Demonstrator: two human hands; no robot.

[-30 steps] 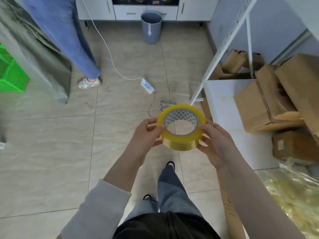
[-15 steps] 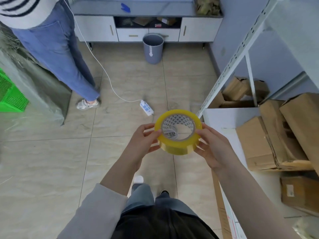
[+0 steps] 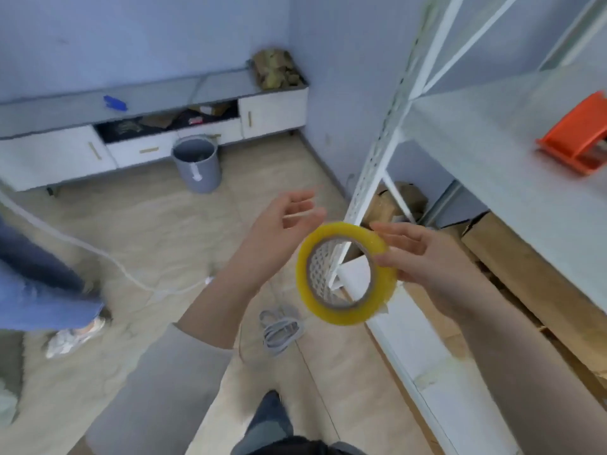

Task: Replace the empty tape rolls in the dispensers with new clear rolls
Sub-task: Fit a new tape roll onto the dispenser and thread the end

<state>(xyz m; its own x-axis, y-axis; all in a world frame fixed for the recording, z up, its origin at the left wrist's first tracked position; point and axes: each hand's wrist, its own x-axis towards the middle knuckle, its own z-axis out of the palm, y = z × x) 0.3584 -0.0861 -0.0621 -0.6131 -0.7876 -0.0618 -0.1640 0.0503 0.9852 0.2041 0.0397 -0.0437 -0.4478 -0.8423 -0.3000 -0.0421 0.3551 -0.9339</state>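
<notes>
The tape roll (image 3: 346, 272) is now in your right hand (image 3: 423, 261) only: half a second ago both hands pinched it from two sides, and now the fingers (image 3: 391, 261) of the right hand grip its rim alone, so the roll hangs in the air in front of the shelf post, tilted with its core open toward you. Your left hand (image 3: 279, 231) has let go; its fingers are spread open, just beside the roll but not touching it. Your view has also turned to the rack, and the orange dispenser (image 3: 576, 139) now shows on the shelf (image 3: 476, 133), well apart above and to the right of your gripping fingers. I judge that you are carrying the new roll to that dispenser and the free left hand can take it.
</notes>
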